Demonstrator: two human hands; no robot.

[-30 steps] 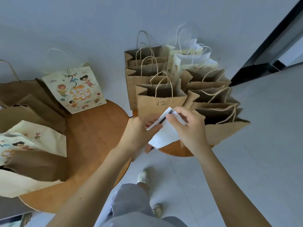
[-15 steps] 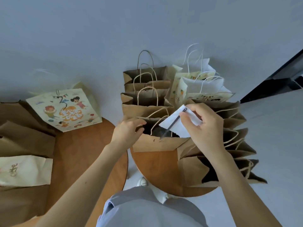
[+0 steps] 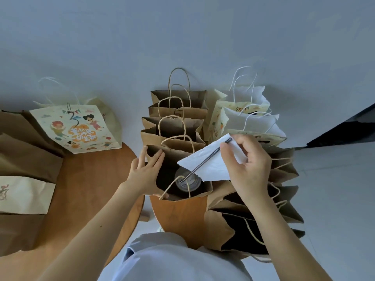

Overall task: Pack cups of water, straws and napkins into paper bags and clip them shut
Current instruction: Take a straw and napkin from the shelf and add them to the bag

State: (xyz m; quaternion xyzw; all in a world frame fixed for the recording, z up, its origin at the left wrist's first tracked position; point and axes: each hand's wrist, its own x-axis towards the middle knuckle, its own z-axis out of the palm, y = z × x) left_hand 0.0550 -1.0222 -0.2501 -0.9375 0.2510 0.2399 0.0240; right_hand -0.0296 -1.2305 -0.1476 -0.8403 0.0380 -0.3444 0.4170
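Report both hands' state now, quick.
Left hand: open, straight fingers pressing the brown paper bag rim wide.
Right hand: closed, pinching a white napkin and metal straw together over that bag.

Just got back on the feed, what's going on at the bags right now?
The right hand pinches a napkin and a straw together over the mouth of an open brown bag, the straw's lower end pointing at the cup already inside. The left hand presses that bag's side with straight fingers, keeping it open. It is not yet clipped.
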